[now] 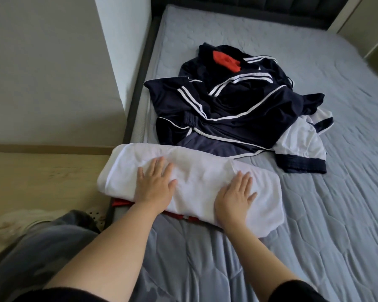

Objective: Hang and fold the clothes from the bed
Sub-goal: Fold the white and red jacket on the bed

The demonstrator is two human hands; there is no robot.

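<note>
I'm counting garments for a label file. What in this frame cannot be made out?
1. Red item, head view: only its edge shows; the folded white garment covers the rest.
2. Navy pile, head view: overlapping folds hide how many pieces it holds.
3. Orange-red piece, head view: mostly buried in the pile.
4. Foot on the floor, head view: blurred.

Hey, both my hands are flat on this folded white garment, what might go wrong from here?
1. The folded white garment juts past the mattress edge at its left end; it may slide to the floor when your left hand and right hand lift.
2. A red garment peeks out beneath it; lifting could drag that along.
3. The navy striped pile touches its far edge; pulling from there may undo the fold.
</note>
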